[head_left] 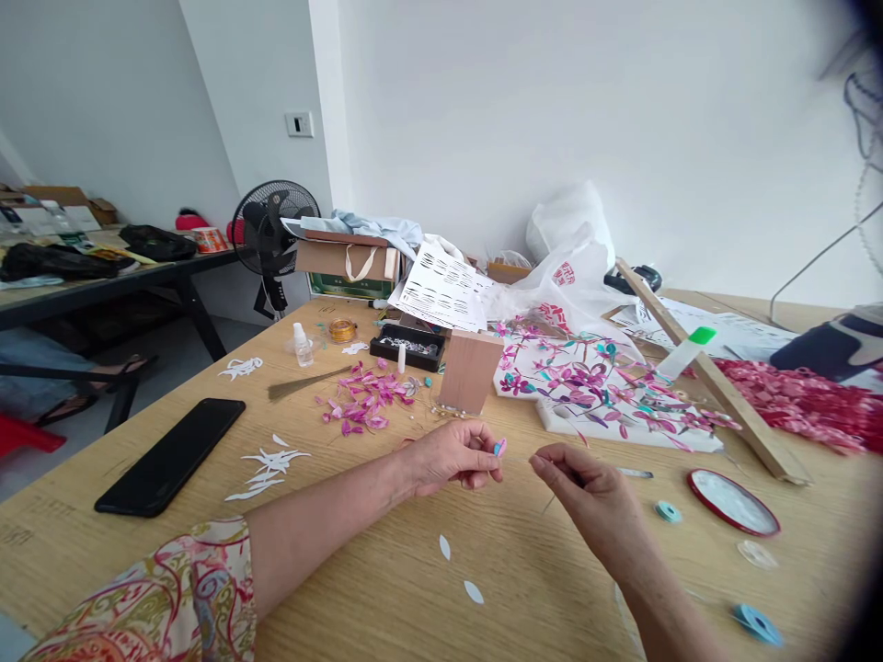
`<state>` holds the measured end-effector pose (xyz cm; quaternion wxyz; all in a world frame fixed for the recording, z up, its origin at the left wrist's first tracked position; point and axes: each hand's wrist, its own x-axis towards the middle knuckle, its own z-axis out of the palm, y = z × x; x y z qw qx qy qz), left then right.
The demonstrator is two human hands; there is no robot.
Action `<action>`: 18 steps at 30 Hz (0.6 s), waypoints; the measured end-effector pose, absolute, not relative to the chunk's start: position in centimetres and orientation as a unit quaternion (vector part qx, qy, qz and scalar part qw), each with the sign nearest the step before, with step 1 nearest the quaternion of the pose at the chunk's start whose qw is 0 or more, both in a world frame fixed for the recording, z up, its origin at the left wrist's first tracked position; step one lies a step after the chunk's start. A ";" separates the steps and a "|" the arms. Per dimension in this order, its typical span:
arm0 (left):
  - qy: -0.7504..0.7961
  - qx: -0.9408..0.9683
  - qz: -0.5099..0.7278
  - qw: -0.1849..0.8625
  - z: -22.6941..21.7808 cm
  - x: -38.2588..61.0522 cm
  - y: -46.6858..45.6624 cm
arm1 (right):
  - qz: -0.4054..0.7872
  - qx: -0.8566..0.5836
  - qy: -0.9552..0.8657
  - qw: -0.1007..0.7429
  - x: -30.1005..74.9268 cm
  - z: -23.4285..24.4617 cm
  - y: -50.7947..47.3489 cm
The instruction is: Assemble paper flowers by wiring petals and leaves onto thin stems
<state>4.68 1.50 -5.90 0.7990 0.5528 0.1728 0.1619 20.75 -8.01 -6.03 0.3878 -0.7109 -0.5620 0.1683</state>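
Right in front of the wooden block [472, 372], head cam | left hand [459, 455]: thumb and finger clamped on the little pink-and-blue piece [499, 449] | front-right of block, right hand [583, 483]: fingers bunched together, can't tell on what | loosened left pinch could drop the piece; drifting forearm [331, 529] might scatter white slivers [263, 474] left of block

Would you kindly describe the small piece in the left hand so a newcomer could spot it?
Over the wooden table, the left hand extends from a flowery sleeve. It pinches the small piece, pink and blue, unlike the plain white leaf shapes lying nearby.
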 end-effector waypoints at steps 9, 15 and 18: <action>0.184 0.566 0.142 0.791 -6.0 4.7 1.5 | 0.145 -0.723 -0.574 0.356 21.1 -5.7 -8.3; 0.182 0.569 0.163 0.786 -5.9 4.7 1.6 | 0.138 -0.734 -0.605 0.274 21.5 -5.8 -8.0; 0.191 0.587 0.181 0.766 -5.9 4.8 1.6 | 0.066 -0.758 -0.581 0.289 21.7 -5.3 -8.2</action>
